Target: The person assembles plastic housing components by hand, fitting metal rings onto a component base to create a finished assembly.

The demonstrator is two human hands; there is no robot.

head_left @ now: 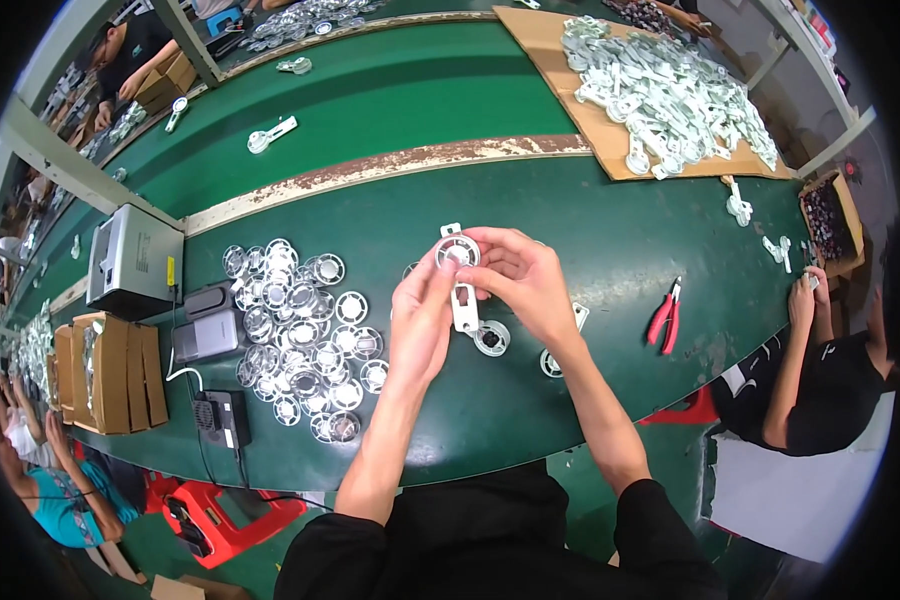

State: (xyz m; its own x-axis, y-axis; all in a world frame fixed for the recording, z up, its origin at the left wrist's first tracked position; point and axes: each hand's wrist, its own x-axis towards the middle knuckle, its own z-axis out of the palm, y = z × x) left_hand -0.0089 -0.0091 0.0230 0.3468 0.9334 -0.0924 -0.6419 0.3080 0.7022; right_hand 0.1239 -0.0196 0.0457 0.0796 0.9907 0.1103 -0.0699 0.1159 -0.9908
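Above the middle of the bench I hold a white plastic part (465, 310) with a round head and a narrow, slotted handle. A round, rimmed cover (458, 250) lies over its head. My left hand (418, 310) pinches the head from the left, thumb on the cover. My right hand (526, 285) grips the right side, with its thumb close to the cover's lower edge; some fingertips are hidden behind the part. Just below lies another round piece (491, 338) with a dark centre. Near my right wrist is a partly covered round-headed part (551, 363).
Left of my hands spreads a pile of clear round covers (305, 335). Beyond it stand a grey metal box (135, 262), a black adapter (221, 418) and cardboard boxes (120, 375). Red-handled pliers (662, 322) lie right. White parts heap on cardboard (560, 95); a co-worker (820, 390) sits right.
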